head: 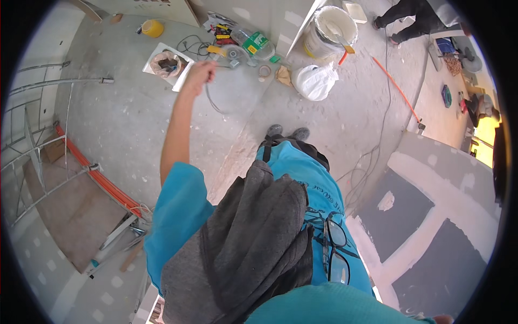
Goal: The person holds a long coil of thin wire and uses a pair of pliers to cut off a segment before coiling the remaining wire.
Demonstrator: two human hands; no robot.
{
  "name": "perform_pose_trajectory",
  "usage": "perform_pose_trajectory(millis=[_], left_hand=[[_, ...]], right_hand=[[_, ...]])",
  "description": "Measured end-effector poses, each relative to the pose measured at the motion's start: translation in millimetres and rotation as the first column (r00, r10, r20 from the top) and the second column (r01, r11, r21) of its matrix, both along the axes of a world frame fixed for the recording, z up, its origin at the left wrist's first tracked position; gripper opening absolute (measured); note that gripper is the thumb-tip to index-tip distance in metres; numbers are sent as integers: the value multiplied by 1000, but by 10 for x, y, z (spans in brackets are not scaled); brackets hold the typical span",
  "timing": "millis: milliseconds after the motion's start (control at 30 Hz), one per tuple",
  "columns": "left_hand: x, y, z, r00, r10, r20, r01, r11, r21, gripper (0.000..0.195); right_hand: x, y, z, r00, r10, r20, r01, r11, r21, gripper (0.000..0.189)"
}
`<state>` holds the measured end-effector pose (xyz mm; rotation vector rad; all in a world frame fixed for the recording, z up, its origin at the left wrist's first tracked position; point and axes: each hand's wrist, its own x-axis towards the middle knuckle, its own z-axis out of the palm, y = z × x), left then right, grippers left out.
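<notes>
My left hand [202,75] is stretched out over the grey floor, its fingers closed around a thin grey cable [211,101]. Part of the cable hangs below the hand in a curve, and a short stretch points towards a clear round plastic item [234,52]. Left of the hand, a pinkish bag-lined container [166,65] stands on a white board [153,54]. Only a small patch of skin, apparently my right hand [443,319], shows at the bottom right edge; its fingers cannot be made out. Eyeglasses [338,247] hang on my blue shirt, beside a dark grey cloth [251,227].
Ahead lie a green-labelled plastic bottle [257,44], a tape roll [264,71], a white bag [315,82] and a compound bucket [330,34]. Metal scaffold frames [60,81] stand left. Cables [378,141] cross the floor right, near a person's legs [408,20].
</notes>
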<state>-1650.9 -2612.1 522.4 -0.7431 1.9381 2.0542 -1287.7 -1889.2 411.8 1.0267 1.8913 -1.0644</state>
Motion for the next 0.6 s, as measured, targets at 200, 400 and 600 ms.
perform_pose_trajectory(millis=[200,400,600], left_hand=[[-694,-801,6,988,-56,-141,-64,687,-724,49],[-73,-729,-1002,983,-177,52,124,423,-898,83],[1942,2009,-2345,809,-163,565,202,979,-7,68]], right_hand=[[-531,78,-6,997,24,-72,-27,999,-34,41],[-634,547,-88,998,63,-13,-64,995,-80,40],[-347,1262,-205,996,14,89,-5,996,-92,39]])
